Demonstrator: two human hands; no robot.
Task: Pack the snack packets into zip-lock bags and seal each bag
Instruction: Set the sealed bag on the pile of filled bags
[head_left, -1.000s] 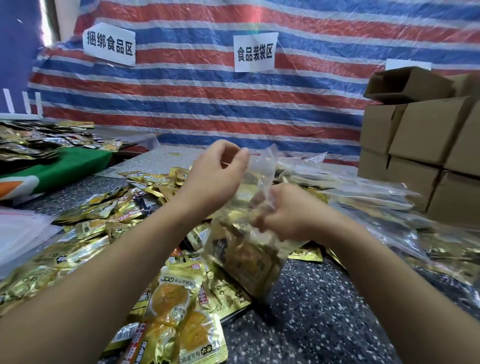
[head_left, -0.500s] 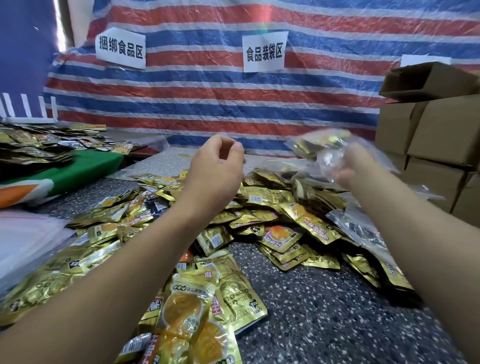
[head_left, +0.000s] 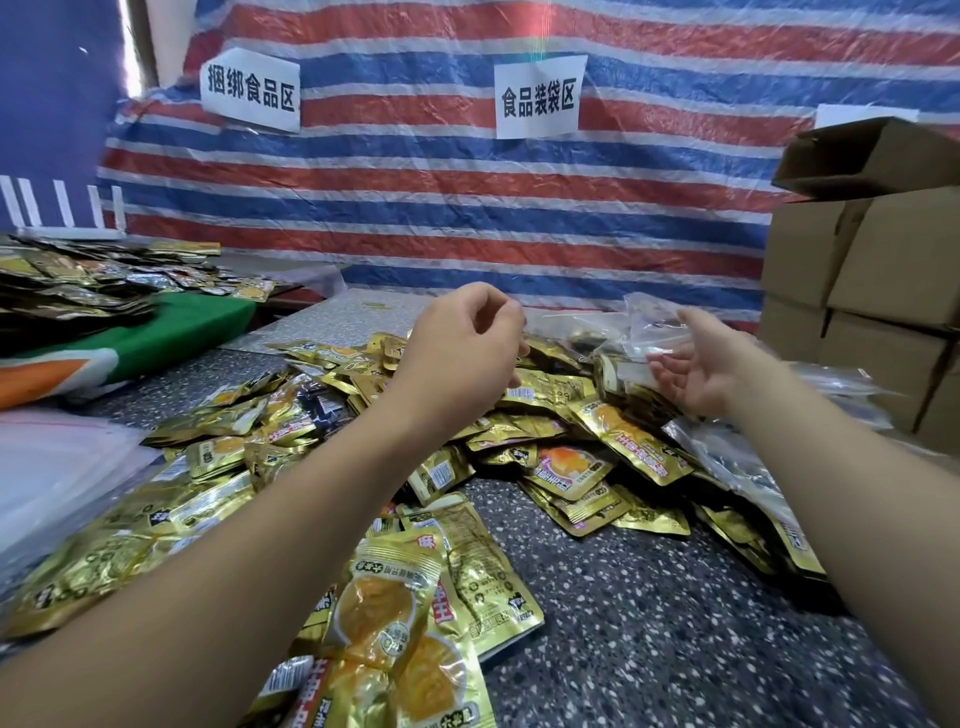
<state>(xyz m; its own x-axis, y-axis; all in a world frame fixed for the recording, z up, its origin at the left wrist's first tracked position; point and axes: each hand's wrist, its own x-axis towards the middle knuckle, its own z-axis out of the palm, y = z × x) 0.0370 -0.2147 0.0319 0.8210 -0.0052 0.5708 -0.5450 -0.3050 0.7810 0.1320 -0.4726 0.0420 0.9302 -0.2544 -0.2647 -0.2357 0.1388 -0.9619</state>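
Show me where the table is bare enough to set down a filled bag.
Bare speckled tabletop lies near the front, between the near gold packets and the right forearm. A pale bare strip sits behind the pile, toward the striped tarp. The centre pile is crowded; filled bags crowd the right.

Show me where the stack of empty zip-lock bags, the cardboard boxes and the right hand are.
empty zip-lock bags (head_left: 57, 457): head view, on the top sheet of the stack.
cardboard boxes (head_left: 893, 260): head view, on a box's front face.
right hand (head_left: 698, 366): head view, on the palm.

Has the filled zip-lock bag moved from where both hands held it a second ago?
Yes. The filled bag went right, toward the cardboard boxes.
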